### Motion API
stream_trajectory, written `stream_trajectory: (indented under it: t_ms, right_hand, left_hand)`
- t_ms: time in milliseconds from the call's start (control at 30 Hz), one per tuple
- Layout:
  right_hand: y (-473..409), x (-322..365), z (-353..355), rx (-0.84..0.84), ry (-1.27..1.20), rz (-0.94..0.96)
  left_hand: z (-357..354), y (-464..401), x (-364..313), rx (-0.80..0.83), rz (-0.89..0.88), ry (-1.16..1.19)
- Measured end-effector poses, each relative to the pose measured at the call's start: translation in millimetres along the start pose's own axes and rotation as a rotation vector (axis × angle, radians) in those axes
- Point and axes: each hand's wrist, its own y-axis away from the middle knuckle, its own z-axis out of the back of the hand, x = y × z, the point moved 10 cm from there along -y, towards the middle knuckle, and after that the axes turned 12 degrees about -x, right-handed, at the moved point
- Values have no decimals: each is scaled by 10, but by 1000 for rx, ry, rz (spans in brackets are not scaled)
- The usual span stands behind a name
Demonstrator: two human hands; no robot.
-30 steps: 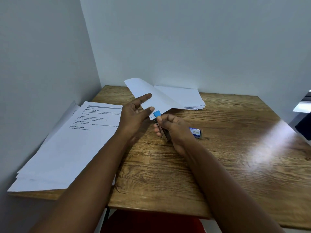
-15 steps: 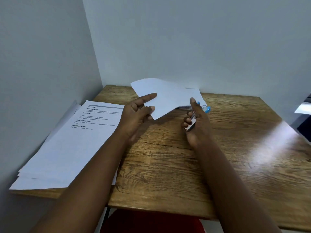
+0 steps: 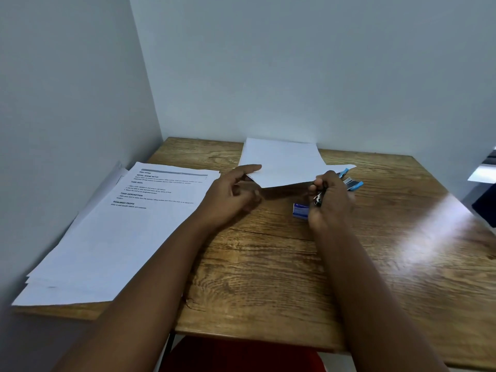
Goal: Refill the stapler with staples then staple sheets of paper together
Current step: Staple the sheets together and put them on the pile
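Centre frame: left hand [image 3: 230, 191] pinches blank sheets [image 3: 281, 163]; right hand [image 3: 328, 196] grips blue stapler [image 3: 351, 182]. Refill apparently done; stapling unconfirmed.

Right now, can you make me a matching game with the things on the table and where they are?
Things:
1. stapler
2. staple box
3. printed paper stack
4. blank sheets

Places:
A. lying along the table's left side
B. gripped in the right hand
C. lifted by their near edge by both hands
D. on the wood, partly behind the right hand

Pairs: 1-B, 2-D, 3-A, 4-C
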Motion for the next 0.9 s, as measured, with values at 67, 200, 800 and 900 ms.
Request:
stream_trajectory:
  t_ms: [67, 200, 800, 900]
  right_hand:
    - [8, -7, -17, 9, -2, -5]
    - [12, -30, -76, 44, 3, -4]
    - [78, -53, -200, 216, 97, 23]
    - [104, -86, -228, 247, 154, 30]
  left_hand:
    - [51, -39, 17, -64, -35, -67]
    - [144, -108, 68, -151, 3, -55]
    - [242, -74, -36, -275, 112, 219]
    - [239, -68, -75, -245, 49, 148]
